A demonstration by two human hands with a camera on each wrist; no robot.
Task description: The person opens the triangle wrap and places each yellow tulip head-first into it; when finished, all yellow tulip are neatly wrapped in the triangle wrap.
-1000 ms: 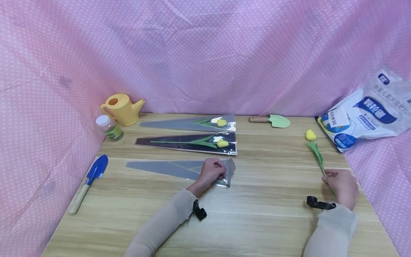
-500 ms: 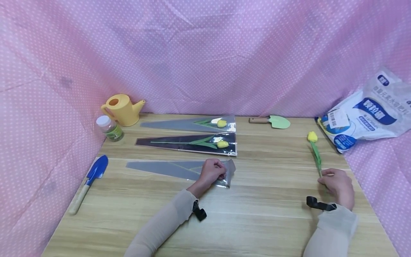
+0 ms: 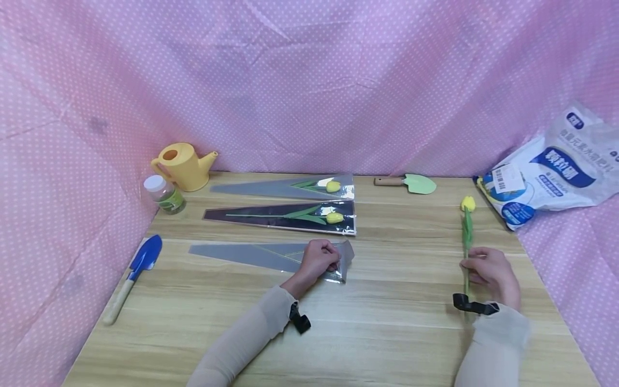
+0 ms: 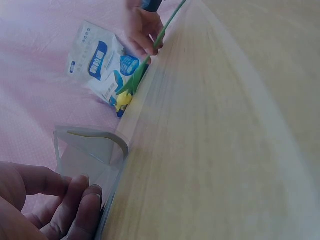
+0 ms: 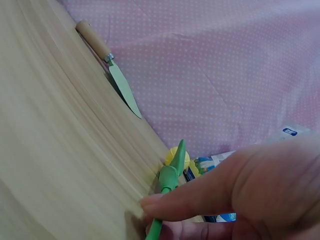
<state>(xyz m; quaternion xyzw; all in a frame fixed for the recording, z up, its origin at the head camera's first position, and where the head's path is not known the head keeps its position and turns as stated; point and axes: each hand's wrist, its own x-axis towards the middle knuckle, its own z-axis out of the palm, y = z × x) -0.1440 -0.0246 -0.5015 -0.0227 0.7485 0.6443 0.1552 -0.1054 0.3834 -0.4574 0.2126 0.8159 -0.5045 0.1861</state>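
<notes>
My left hand (image 3: 319, 260) pinches the clear upper layer of a grey flower sleeve (image 3: 237, 253) near its wide right end. In the left wrist view, the mouth of that sleeve (image 4: 92, 145) bulges apart beyond the fingertips. Over at the right, my right hand (image 3: 494, 273) holds a yellow tulip (image 3: 467, 231) by its green stem, between thumb and fingers. The bloom points to the back of the table, and the stem runs toward the front. The right wrist view shows the thumb against the stem (image 5: 156, 229), just below the leaves.
Behind lie a black sleeve (image 3: 251, 213) and another grey sleeve (image 3: 261, 187), each with a yellow tulip. A watering can (image 3: 186, 166), a jar (image 3: 166, 194) and a blue trowel (image 3: 145, 255) stand left. A green trowel (image 3: 418, 184) and a fertilizer bag (image 3: 556, 166) are at the back right.
My right hand has shifted left with the tulip, whose stem has swung from slanted to nearly straight front to back. My left hand and the sleeve stay where they were.
</notes>
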